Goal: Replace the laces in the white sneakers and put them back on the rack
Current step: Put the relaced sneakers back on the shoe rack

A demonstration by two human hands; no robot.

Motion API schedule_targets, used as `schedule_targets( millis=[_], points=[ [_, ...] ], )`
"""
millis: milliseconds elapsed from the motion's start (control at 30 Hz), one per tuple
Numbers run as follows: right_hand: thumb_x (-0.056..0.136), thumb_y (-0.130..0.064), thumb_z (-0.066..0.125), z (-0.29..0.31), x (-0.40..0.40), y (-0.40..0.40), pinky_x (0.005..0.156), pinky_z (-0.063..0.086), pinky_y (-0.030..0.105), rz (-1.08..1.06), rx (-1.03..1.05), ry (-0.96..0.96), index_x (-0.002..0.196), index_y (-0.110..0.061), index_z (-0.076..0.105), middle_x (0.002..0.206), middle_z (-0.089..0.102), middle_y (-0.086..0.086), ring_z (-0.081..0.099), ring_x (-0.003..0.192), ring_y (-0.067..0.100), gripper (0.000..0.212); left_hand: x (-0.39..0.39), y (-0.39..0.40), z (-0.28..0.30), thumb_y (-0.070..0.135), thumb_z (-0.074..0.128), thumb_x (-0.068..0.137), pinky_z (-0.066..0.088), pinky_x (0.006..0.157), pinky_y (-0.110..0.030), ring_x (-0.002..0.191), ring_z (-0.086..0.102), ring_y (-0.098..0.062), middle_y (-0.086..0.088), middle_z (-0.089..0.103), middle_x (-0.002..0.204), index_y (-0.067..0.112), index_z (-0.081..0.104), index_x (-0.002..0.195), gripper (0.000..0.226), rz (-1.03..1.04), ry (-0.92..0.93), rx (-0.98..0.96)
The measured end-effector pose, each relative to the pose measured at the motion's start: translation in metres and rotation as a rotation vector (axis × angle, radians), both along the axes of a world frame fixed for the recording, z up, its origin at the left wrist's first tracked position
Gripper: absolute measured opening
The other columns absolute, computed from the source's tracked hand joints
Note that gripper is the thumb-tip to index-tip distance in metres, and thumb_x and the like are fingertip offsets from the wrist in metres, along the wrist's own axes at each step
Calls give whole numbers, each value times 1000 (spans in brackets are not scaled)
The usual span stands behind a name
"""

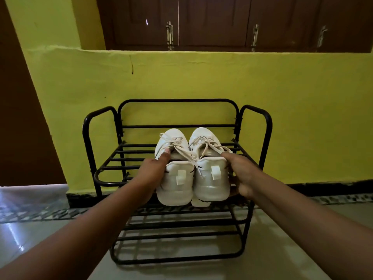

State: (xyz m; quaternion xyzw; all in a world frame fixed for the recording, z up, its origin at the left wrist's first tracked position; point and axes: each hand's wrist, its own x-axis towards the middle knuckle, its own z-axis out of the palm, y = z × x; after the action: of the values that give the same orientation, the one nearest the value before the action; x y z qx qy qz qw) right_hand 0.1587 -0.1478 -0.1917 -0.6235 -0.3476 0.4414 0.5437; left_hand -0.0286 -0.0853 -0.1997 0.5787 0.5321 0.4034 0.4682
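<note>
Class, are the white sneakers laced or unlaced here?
Laced: laces cross both white sneakers on the rack, loose ends trailing.

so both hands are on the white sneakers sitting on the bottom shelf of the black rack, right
Not quite: the head view shows the white sneakers on the top shelf of the black rack, not the bottom one. The rest holds: the left hand and the right hand each hold a sneaker at its heel end.

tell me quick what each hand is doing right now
Left hand: grips the left sneaker at its collar.
Right hand: grips the right sneaker at its heel side.
</note>
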Motion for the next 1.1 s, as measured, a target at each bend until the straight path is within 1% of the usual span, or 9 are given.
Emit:
schedule_targets(
  millis=[100,200,333,433,500,600,733,933,1100],
  points=[
    [91,-28,53,-10,2,18,66,43,29,-39,28,18,86,-17,66,77,62,1,55,72,20,18,5,9,-10,57,36,94,48,65,-29,76,61,-21,-11,67,87,11,66,88,55,-19,-31,58],
    [90,-30,50,-20,2,28,80,49,38,-38,79,72,91,-15,71,90,71,9,62,80,25,26,6,9,-15,52,27,97,38,55,-22,67,54,-11,1,59,73,18,60,77,51,-10,-49,111],
    [93,-52,43,-27,0,16,87,52,41,20,211,126,107,-21,67,103,72,2,67,94,19,42,-8,7,-32,64,18,88,50,68,-25,86,64,-15,-3,69,95,19,64,103,66,-145,-41,163],
    [63,-78,59,-50,-6,-4,97,48,44,22,261,-257,136,-27,41,130,55,-5,57,113,14,91,-18,-8,-55,85,36,71,53,81,-27,100,63,-7,9,63,116,39,49,120,69,-273,-6,254],
    [52,-69,72,-63,-12,-5,99,46,43,-5,234,-520,142,-31,26,135,45,-9,49,119,14,107,-17,-14,-66,82,57,59,51,85,-27,104,56,-2,18,56,118,48,39,121,73,-204,166,402],
    [60,-45,82,-70,-14,11,90,51,41,-81,260,-589,131,-29,36,124,53,-5,54,111,16,87,-2,-9,-71,63,74,61,52,73,-18,101,56,-4,14,55,115,41,41,122,73,-99,184,497],
    [63,-37,82,-63,-8,40,80,51,34,-124,218,-636,123,-21,42,114,57,-2,57,99,17,74,11,12,-65,35,82,67,47,67,-14,95,59,-4,12,60,109,32,47,120,63,-81,91,428],
    [62,-43,80,-64,-6,80,83,51,38,-155,149,-686,123,-16,41,116,54,2,56,104,23,77,13,53,-56,30,82,69,54,80,-33,96,60,-14,3,62,107,19,49,123,65,-96,172,315],
    [63,-46,78,-62,-3,100,84,50,38,-168,109,-711,126,-15,40,119,54,4,55,106,25,80,11,75,-48,27,81,71,51,76,-28,92,59,-13,4,61,100,20,49,113,52,-127,213,275]
  ],
)
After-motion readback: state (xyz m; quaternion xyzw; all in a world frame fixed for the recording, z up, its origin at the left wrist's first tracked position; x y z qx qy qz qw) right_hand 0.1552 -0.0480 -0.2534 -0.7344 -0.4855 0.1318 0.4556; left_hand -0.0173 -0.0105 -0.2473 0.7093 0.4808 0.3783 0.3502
